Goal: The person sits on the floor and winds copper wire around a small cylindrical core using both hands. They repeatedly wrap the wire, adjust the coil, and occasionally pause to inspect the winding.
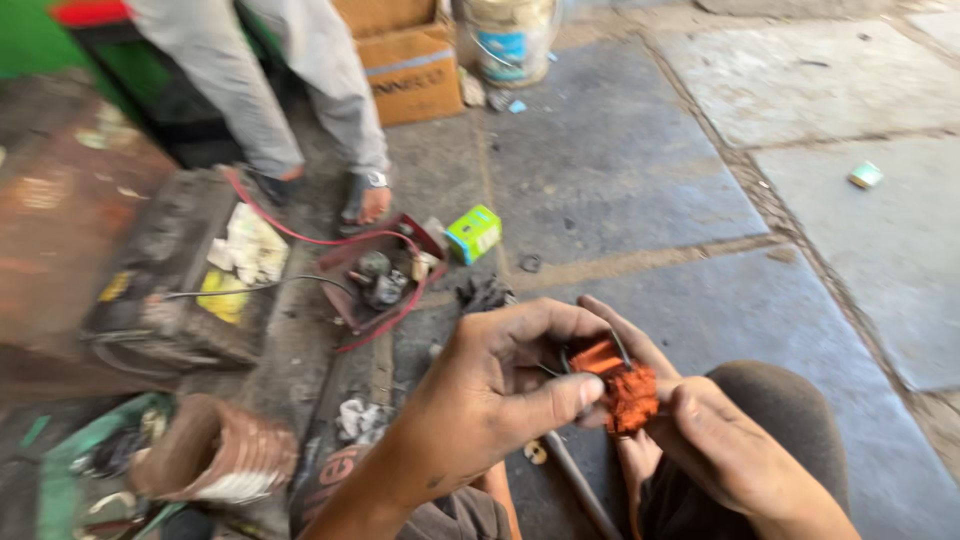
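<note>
Box (473, 233) right of tray (345, 275)

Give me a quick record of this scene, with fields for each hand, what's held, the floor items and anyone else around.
left hand: grips the orange coil from the left, thumb across it
right hand: holds the same coil from the right
orange coil: orange windings with thin dark wires coming off, held over the lap
floor items: green box, red tray of small parts, red cable, cardboard box, bucket
other person: standing at top left, grey trousers
</note>
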